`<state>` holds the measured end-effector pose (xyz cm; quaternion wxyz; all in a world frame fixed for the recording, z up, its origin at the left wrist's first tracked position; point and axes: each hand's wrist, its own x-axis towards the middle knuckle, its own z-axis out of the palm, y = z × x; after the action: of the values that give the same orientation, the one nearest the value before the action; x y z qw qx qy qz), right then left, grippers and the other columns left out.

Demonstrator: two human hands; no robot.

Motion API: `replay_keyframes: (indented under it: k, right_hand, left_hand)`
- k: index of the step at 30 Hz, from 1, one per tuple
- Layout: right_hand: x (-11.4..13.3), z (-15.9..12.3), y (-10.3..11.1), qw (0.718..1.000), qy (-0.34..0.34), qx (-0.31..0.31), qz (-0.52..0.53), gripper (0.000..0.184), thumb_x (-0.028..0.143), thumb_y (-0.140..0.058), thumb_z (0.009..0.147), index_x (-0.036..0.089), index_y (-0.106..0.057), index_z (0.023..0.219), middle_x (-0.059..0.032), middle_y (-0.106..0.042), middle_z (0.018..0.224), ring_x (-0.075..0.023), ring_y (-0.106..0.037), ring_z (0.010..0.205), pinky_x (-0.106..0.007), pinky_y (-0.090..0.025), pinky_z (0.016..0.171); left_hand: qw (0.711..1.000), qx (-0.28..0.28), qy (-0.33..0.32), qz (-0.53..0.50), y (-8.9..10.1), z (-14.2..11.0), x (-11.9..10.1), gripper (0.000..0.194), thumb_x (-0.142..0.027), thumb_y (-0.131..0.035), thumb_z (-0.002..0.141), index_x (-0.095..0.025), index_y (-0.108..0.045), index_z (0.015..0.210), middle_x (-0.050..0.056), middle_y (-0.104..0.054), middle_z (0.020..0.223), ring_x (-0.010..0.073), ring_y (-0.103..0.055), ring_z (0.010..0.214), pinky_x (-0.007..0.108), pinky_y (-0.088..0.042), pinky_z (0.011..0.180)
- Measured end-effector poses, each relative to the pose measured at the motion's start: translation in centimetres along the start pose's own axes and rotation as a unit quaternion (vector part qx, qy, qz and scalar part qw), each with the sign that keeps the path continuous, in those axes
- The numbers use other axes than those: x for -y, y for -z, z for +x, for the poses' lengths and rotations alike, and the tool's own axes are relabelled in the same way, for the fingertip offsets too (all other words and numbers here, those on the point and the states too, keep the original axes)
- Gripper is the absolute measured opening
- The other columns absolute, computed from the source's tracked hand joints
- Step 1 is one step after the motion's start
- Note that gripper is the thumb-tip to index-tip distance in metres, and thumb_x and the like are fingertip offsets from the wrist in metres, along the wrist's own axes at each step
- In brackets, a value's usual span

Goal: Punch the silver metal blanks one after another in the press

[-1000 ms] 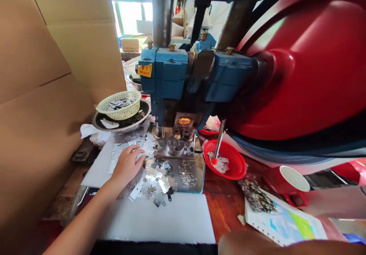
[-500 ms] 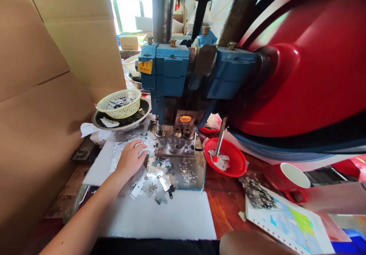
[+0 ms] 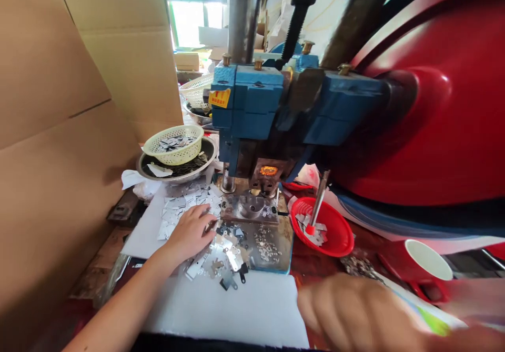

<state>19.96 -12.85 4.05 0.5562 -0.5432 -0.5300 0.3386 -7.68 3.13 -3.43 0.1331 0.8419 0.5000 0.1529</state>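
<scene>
My left hand (image 3: 193, 232) rests at the edge of a pile of flat metal pieces (image 3: 177, 215), left of the press die (image 3: 251, 205). Its fingers are bent, thumb and forefinger apart, and I see nothing held between them. Notched metal parts (image 3: 232, 254) lie in a heap just right of this hand. Low on the right, my right hand (image 3: 351, 310) is smeared by motion. Its fingers look curled, but whether they hold anything is not visible. The blue press (image 3: 252, 102) stands ahead, its upper tool above the die.
A red basket (image 3: 343, 236) with metal pieces and a rod stands right of the press. A red mug (image 3: 410, 273) is farther right. At left, a pale basket (image 3: 173, 154) sits in a metal bowl (image 3: 211, 160) beside cardboard (image 3: 79, 183). A large red wheel (image 3: 445, 131) flanks the press.
My right hand has come up into view at the lower right. My left hand has shifted slightly toward the notched parts. The view has swung a little to the left.
</scene>
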Motion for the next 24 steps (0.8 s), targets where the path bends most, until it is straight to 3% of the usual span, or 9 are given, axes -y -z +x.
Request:
replay_keyframes:
  k: [3, 5, 8, 10, 13, 15, 19, 22, 24]
  right_hand:
    - [-2.4, 2.9, -1.7, 0.994, -0.075, 0.076, -0.028, 0.053, 0.065, -0.04, 0.082, 0.023, -0.05, 0.051, 0.002, -0.045, 0.045, -0.013, -0.042, 0.044, -0.026, -0.037, 0.046]
    - [-4.5, 4.2, -2.8, 0.981, -0.119, 0.1, -0.118, 0.04, 0.056, -0.05, 0.081, 0.021, -0.058, 0.064, 0.0004, -0.055, 0.057, -0.0147, -0.049, 0.054, -0.027, -0.04, 0.052]
    - [-7.4, 5.6, -4.1, 0.955, -0.06, 0.123, -0.263, 0.026, 0.041, -0.048, 0.086, 0.022, -0.065, 0.088, -0.0043, -0.066, 0.084, -0.0208, -0.059, 0.08, -0.032, -0.045, 0.073]
    - [-8.4, 6.4, -4.9, 0.919, -0.006, 0.137, -0.369, 0.023, 0.033, -0.047, 0.087, 0.023, -0.067, 0.092, -0.0061, -0.066, 0.093, -0.0237, -0.058, 0.09, -0.036, -0.042, 0.081]
    - [-8.5, 7.2, -6.1, 0.861, 0.024, 0.137, -0.489, 0.021, 0.025, -0.048, 0.087, 0.025, -0.069, 0.087, -0.0058, -0.066, 0.09, -0.0249, -0.058, 0.089, -0.036, -0.041, 0.075]
    - [-8.4, 7.5, -6.5, 0.845, 0.029, 0.136, -0.517, 0.021, 0.023, -0.048, 0.087, 0.025, -0.068, 0.083, -0.0046, -0.066, 0.088, -0.024, -0.058, 0.088, -0.034, -0.039, 0.071]
    - [-8.6, 8.1, -6.5, 0.87, 0.042, 0.127, -0.475, 0.022, 0.022, -0.046, 0.088, 0.023, -0.065, 0.078, -0.0038, -0.064, 0.082, -0.0208, -0.058, 0.083, -0.031, -0.04, 0.071]
    - [-8.6, 9.8, -6.4, 0.913, 0.075, 0.074, -0.393, 0.024, 0.024, -0.042, 0.09, 0.02, -0.063, 0.081, -0.005, -0.063, 0.082, -0.0197, -0.057, 0.082, -0.031, -0.042, 0.076]
    - [-8.4, 11.6, -6.7, 0.924, 0.087, 0.033, -0.37, 0.024, 0.026, -0.04, 0.091, 0.019, -0.063, 0.084, -0.0061, -0.063, 0.085, -0.0199, -0.057, 0.084, -0.031, -0.042, 0.078]
  left_hand:
    - [1.0, 0.021, -0.004, -0.012, 0.1, 0.1, 0.1, 0.022, -0.028, -0.061, 0.077, -0.028, -0.064, 0.099, 0.007, -0.044, 0.137, 0.0308, -0.04, 0.125, 0.051, -0.035, 0.102]
    - [0.999, 0.032, -0.004, -0.019, 0.1, 0.3, 0.2, 0.015, -0.029, -0.063, 0.076, -0.025, -0.064, 0.091, 0.007, -0.043, 0.138, 0.0318, -0.038, 0.127, 0.051, -0.035, 0.102]
    - [0.999, 0.035, 0.012, -0.025, -0.1, 0.4, 0.1, 0.014, -0.03, -0.065, 0.074, -0.024, -0.064, 0.086, 0.008, -0.044, 0.137, 0.0327, -0.036, 0.129, 0.051, -0.034, 0.103]
    - [0.999, 0.026, 0.03, -0.032, -0.2, 0.4, -0.1, 0.013, -0.029, -0.067, 0.073, -0.023, -0.063, 0.085, 0.008, -0.045, 0.136, 0.0327, -0.036, 0.129, 0.051, -0.033, 0.103]
    - [0.997, 0.008, 0.054, -0.053, -0.3, 0.1, -0.6, 0.011, -0.026, -0.068, 0.071, -0.022, -0.062, 0.08, 0.007, -0.05, 0.13, 0.0315, -0.038, 0.127, 0.049, -0.034, 0.102]
    - [0.995, -0.004, 0.067, -0.076, -0.1, -0.2, -1.1, 0.008, -0.023, -0.067, 0.07, -0.022, -0.061, 0.075, 0.006, -0.054, 0.122, 0.0291, -0.043, 0.121, 0.046, -0.035, 0.1]
    - [0.985, 0.009, 0.09, -0.15, 0.8, -1.0, -2.1, 0.006, -0.024, -0.06, 0.075, -0.021, -0.057, 0.07, 0.002, -0.063, 0.093, 0.0216, -0.057, 0.092, 0.035, -0.043, 0.082]
    - [0.969, 0.024, 0.122, -0.215, 1.3, -1.5, -2.7, 0.008, -0.027, -0.055, 0.078, -0.022, -0.056, 0.073, -0.002, -0.063, 0.074, 0.0176, -0.058, 0.07, 0.028, -0.042, 0.064]
    - [0.953, 0.006, 0.142, -0.268, 1.4, -1.6, -3.0, 0.007, -0.027, -0.054, 0.079, -0.021, -0.058, 0.076, -0.002, -0.064, 0.072, 0.0173, -0.059, 0.068, 0.028, -0.042, 0.064]
